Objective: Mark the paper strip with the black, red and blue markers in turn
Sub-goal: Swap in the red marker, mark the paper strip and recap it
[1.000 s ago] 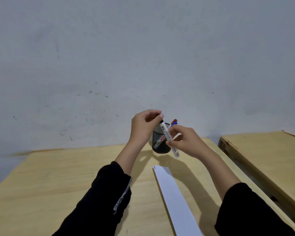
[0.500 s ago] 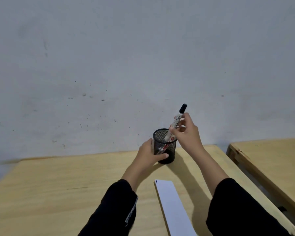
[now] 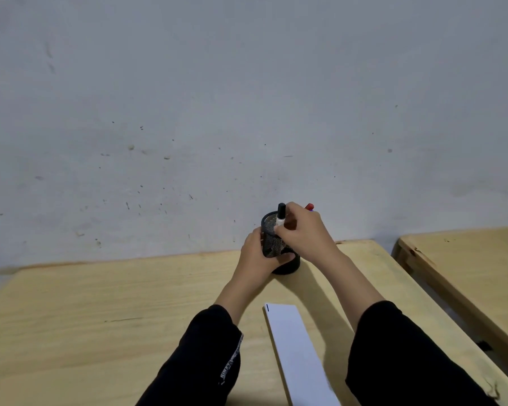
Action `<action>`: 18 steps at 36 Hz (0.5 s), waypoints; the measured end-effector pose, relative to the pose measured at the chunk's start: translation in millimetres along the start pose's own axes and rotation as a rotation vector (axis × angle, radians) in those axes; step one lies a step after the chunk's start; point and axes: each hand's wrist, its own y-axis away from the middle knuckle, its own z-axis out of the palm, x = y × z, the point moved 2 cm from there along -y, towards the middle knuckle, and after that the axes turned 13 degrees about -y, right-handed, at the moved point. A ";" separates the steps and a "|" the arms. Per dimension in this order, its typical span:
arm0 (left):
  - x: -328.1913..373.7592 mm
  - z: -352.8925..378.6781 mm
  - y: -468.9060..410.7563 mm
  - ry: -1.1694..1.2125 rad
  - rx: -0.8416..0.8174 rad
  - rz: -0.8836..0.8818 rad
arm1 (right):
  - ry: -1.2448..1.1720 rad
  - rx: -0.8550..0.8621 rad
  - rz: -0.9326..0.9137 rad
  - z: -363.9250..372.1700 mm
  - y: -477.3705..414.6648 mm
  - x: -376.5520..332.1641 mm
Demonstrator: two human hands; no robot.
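A black mesh pen cup (image 3: 272,247) stands at the table's far edge by the wall. My left hand (image 3: 257,256) wraps around its side. My right hand (image 3: 301,230) is over the cup's mouth, fingers pinched on the black-capped marker (image 3: 281,214), whose white barrel stands mostly inside the cup. A red marker tip (image 3: 309,206) sticks up behind my right hand, with a sliver of blue beside it. The white paper strip (image 3: 296,350) lies on the table between my forearms, with a short dark line at its far left corner.
The wooden table (image 3: 100,312) runs along a grey wall. A second wooden table (image 3: 467,265) stands to the right across a narrow gap. My black sleeves cover both forearms near the front.
The capped black marker went from held in both hands, to raised over the cup, to lowered into it. My left hand dropped to grip the cup's side.
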 end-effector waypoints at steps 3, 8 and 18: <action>-2.4 0.8 -0.6 0.021 0.000 -0.009 | 0.021 0.010 -0.008 0.6 -1.3 -1.7; -3.2 1.4 -1.4 0.020 0.001 0.006 | -0.089 0.094 -0.082 -5.8 -1.3 -8.0; -7.0 3.7 -2.4 0.032 -0.008 0.005 | -0.180 0.481 0.020 -33.2 -11.8 6.7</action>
